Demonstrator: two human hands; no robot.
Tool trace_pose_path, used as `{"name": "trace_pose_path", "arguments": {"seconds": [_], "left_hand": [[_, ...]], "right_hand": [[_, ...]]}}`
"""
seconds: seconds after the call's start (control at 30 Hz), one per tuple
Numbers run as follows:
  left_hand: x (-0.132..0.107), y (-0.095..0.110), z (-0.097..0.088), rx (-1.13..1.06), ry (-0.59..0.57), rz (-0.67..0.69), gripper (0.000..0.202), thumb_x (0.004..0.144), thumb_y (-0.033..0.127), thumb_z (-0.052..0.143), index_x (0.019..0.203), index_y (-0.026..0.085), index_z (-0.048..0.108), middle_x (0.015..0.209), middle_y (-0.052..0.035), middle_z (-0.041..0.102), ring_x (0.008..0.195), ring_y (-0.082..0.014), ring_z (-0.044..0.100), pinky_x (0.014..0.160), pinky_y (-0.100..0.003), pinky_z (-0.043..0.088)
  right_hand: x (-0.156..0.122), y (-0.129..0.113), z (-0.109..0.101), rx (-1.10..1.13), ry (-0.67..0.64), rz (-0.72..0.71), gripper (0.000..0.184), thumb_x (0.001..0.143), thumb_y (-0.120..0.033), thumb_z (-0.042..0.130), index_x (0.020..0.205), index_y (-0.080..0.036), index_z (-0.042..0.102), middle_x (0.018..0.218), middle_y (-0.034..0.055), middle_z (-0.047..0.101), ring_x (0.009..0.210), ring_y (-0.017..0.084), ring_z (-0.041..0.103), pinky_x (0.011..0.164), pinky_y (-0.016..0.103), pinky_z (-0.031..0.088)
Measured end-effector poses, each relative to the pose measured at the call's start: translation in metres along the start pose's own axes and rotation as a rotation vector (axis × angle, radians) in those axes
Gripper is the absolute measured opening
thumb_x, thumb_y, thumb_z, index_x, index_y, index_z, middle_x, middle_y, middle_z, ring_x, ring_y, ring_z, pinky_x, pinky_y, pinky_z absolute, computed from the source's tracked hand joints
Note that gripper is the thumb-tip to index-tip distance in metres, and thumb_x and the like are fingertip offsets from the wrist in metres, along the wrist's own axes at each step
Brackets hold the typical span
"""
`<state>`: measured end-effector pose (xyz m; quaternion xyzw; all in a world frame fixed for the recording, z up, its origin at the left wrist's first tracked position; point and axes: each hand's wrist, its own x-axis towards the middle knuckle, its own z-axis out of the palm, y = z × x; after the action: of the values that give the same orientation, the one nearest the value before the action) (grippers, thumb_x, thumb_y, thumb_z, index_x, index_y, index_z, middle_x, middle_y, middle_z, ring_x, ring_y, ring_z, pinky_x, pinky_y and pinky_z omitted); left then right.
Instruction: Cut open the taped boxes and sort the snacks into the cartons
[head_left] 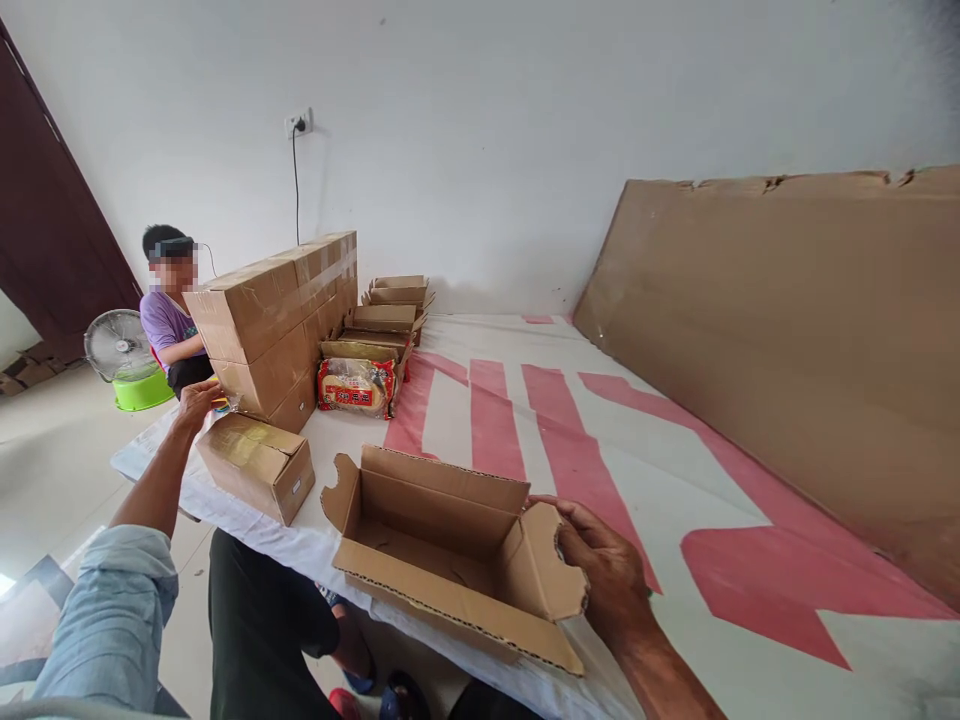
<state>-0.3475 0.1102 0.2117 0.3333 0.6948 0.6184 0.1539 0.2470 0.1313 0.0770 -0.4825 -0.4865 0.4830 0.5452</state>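
An open, empty cardboard box (442, 545) lies on the white and pink sheet (525, 420) in front of me. My right hand (604, 565) grips its right end flap, fingers curled round the edge. My left hand (196, 402) reaches far to the left, past a closed small carton (259, 463), its fingers closed on a small clear-wrapped item I cannot make out, beside the stack of taped cartons (274, 320). A packet of food in red and clear wrapping (356, 386) leans against a row of open small boxes (382, 325).
A large cardboard sheet (795, 350) leans along the right side. Another person in a purple shirt (171, 325) sits behind the carton stack. A fan (118, 347) over a green tub (142, 390) stands on the floor at left. A wall socket with a cable (298, 125) is above.
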Motion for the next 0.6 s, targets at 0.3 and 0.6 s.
{"name": "trace_pose_path", "arguments": {"seconds": [0.3, 0.6], "left_hand": [[-0.0027, 0.0004, -0.0086, -0.02, -0.103, 0.022, 0.048, 0.047, 0.044, 0.095, 0.08, 0.012, 0.079, 0.078, -0.0125, 0.081, 0.073, -0.0242, 0.075, 0.065, -0.034, 0.06], [-0.0063, -0.0043, -0.0046, 0.068, -0.073, 0.073, 0.04, 0.049, 0.038, 0.09, 0.079, 0.015, 0.078, 0.079, -0.009, 0.081, 0.069, -0.0219, 0.074, 0.061, -0.031, 0.061]], "right_hand": [[0.0017, 0.0054, 0.0007, -0.007, -0.042, -0.027, 0.045, 0.066, -0.062, 0.082, 0.087, -0.022, 0.08, 0.07, 0.0029, 0.07, 0.056, 0.018, 0.056, 0.051, 0.029, 0.045], [0.0036, 0.0079, 0.0067, -0.014, -0.057, -0.095, 0.05, 0.076, -0.069, 0.08, 0.095, -0.022, 0.082, 0.084, 0.0059, 0.078, 0.081, 0.026, 0.073, 0.065, 0.031, 0.056]]}}
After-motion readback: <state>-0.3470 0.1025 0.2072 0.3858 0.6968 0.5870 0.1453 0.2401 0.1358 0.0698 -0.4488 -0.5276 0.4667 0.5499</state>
